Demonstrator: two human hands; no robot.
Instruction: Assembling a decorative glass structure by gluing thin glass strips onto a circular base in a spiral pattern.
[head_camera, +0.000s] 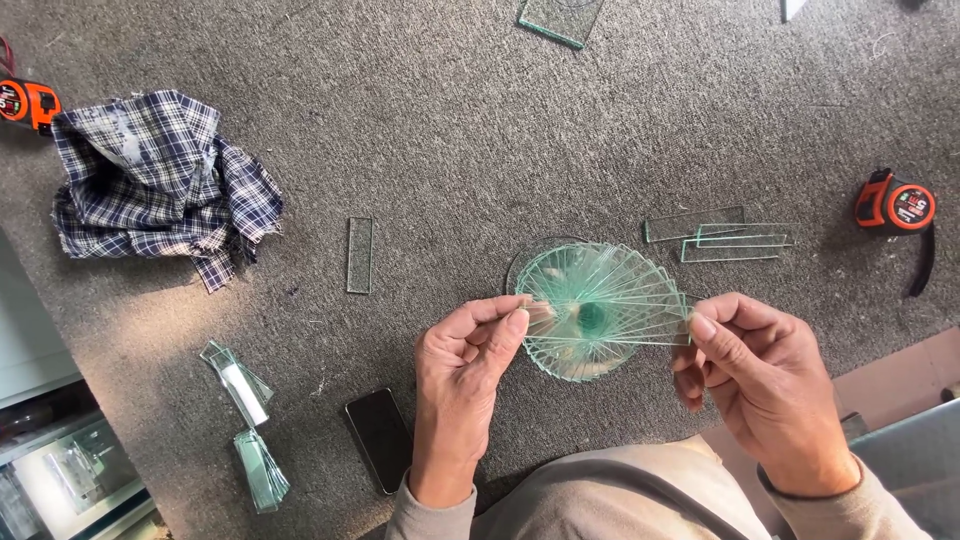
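Both hands hold a fanned disc of glass strips (598, 312) above the carpeted worktop (480, 130). Left hand (462, 372) pinches the top strip's end at nine o'clock, right hand (765, 385) at three; its long axis runs left-right between the closed fingers.

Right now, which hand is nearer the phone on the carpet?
Left. The left hand sits just right of the black phone, wrist almost beside it. The right hand is far off to the right, past the fanned glass strips.
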